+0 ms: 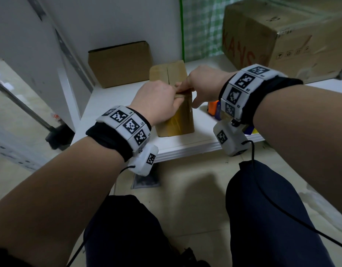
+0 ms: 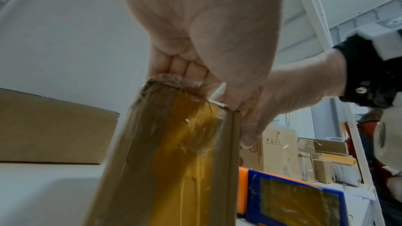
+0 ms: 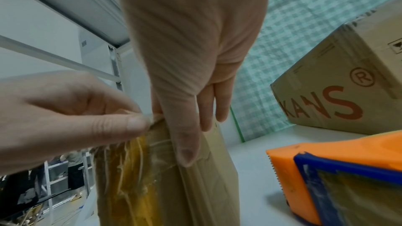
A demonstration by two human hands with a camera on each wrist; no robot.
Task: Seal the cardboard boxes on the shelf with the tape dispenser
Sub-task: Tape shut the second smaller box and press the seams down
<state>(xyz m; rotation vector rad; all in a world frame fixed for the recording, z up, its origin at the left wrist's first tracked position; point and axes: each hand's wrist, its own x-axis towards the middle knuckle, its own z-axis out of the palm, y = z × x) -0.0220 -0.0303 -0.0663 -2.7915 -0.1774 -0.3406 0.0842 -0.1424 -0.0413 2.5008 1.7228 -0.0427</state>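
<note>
- The box (image 1: 176, 116) stands upright near the front edge of the white shelf (image 1: 195, 145), at the middle of the head view.
- Clear yellowish tape (image 2: 191, 143) runs down the box's near face and over its top near edge, wrinkled in places.
- The left hand (image 1: 156, 101) sits on the top near edge of the box from 9 o'clock; its fingers are curled and pinch a loose end of tape at that edge against the thumb (image 3: 135, 123).
- The right hand (image 1: 204, 83) comes in from 3 o'clock; its fingers lie straight on the box top, and its thumb (image 3: 185, 147) presses flat down the near face over the tape. It holds nothing.
- The two hands touch at the top edge.
- The dispenser (image 3: 339, 169), orange with a blue side and a toothed edge, lies on the shelf just beside the box at 3 o'clock, under the right wrist.
- A flat carton (image 1: 120, 64) leans against the back wall at 11 o'clock.
- A big carton (image 1: 285, 37) with red lettering stands at 2 o'clock, well apart from the box.
</note>
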